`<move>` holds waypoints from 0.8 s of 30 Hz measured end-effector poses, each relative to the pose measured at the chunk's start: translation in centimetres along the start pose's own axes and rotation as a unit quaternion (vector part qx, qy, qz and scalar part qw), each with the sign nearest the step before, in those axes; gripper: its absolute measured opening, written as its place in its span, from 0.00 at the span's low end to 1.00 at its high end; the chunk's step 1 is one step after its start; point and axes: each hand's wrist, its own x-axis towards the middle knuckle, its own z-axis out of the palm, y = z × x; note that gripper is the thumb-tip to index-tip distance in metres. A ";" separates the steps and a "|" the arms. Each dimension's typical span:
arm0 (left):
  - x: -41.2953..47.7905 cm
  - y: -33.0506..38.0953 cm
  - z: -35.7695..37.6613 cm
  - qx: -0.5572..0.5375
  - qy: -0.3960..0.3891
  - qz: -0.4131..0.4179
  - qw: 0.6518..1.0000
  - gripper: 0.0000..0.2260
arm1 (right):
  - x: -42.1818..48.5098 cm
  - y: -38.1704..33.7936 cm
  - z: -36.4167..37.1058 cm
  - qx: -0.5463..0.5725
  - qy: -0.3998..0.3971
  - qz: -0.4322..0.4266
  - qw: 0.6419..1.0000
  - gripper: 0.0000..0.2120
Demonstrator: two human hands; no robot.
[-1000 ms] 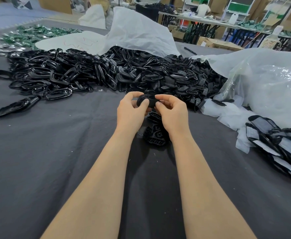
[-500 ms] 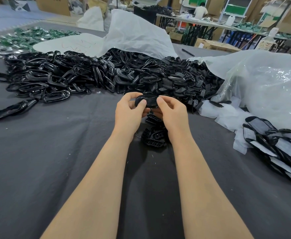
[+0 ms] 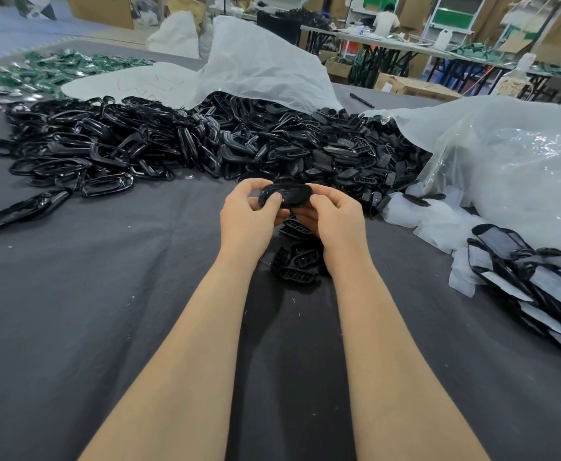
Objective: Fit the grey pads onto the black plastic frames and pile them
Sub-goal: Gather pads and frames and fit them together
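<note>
Both hands hold one black oval plastic frame (image 3: 287,196) above the grey cloth. My left hand (image 3: 250,217) pinches its left end, thumb on top. My right hand (image 3: 334,219) grips its right end. Whether a pad sits in the frame is hidden by my fingers. Directly below the hands lies a small pile of black ribbed parts (image 3: 297,262). A big heap of loose black frames (image 3: 132,144) stretches across the table behind. At the right edge lies a stack of frames with grey pads fitted (image 3: 535,281).
A grey cloth covers the table (image 3: 89,311). Clear plastic bags (image 3: 511,168) and white sheets (image 3: 259,71) lie behind and right of the heap. Green packets (image 3: 56,66) sit far left. A black pen (image 3: 362,100) lies at the back. A person works at distant tables.
Both hands have turned the frame slightly and kept their grip; the view has shifted a little downward. Nothing was let go.
</note>
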 end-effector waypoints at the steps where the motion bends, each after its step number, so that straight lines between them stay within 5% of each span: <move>1: 0.0 0.0 0.0 0.000 0.002 -0.003 1.000 0.07 | 0.0 0.0 0.0 0.012 0.003 0.004 1.000 0.15; 11: 0.0 -0.2 0.1 0.009 0.004 -0.013 1.000 0.06 | 0.0 -0.1 -0.1 0.020 0.016 0.025 0.999 0.09; 14: 0.0 -0.2 0.1 0.011 -0.003 -0.005 1.000 0.08 | -0.5 0.0 -0.1 -0.139 0.022 -0.079 0.987 0.10; 17: 0.0 -0.2 0.0 0.016 -0.010 -0.014 1.000 0.09 | -1.1 0.1 0.4 -0.316 0.008 -0.200 0.927 0.14; 24: 0.2 -0.4 0.3 -0.007 -0.003 -0.023 1.000 0.09 | -0.8 0.6 0.5 -0.396 0.041 -0.245 0.884 0.08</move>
